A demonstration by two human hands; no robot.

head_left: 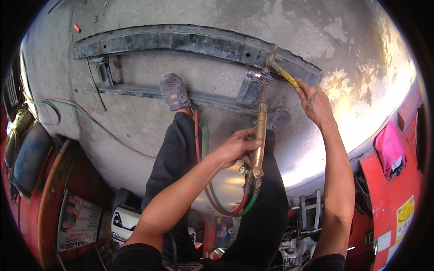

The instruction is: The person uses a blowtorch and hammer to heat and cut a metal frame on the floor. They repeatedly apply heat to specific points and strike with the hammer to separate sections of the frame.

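Note:
My left hand (238,147) is closed round the brass body of a gas torch (261,124). Red and green hoses (246,205) run from its lower end. The torch's tip points at a bracket (250,90) on a dark, curved metal bumper beam (176,39), where a small spot glows bright. In my right hand (315,105) is the yellow handle of a hammer (285,76). Its head is at the bracket's top edge, beside the beam; whether it touches the metal I cannot tell.
The beam lies on a concrete floor with a narrow crossbar (135,91) and another bracket (104,72). My shoes (174,92) stand astride the crossbar. Hoses (104,124) trail across the floor at left. A pink bag (389,147) hangs by red panels at right; metal parts (312,210) lie behind me.

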